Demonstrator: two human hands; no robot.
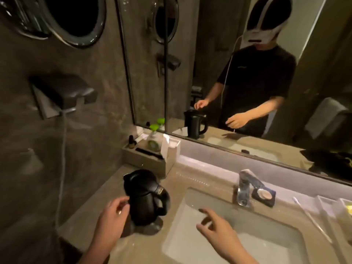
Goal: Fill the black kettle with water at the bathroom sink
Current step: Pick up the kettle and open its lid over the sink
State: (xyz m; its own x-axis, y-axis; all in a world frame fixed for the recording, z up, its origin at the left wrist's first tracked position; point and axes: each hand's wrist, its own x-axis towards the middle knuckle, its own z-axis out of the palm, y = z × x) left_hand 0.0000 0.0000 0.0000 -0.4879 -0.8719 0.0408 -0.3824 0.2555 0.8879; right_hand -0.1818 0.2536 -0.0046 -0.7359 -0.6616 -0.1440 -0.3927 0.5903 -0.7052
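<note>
The black kettle [145,197] stands upright on its round base [152,226] on the counter, left of the white sink basin [238,242]. Its lid is closed and its handle faces the basin. My left hand [112,214] hovers at the kettle's left side, fingers curled and apart, holding nothing; whether it touches the kettle is unclear. My right hand [219,227] hangs over the basin with fingers spread, empty. The chrome tap [245,187] stands behind the basin; no water runs from it.
A tray [144,159] with small bottles and a tissue box [170,149] sits behind the kettle. A soap dish [263,195] lies beside the tap, a toothbrush [312,220] on the right counter. A wall mirror [247,73] runs above. A power cord [62,168] hangs on the left wall.
</note>
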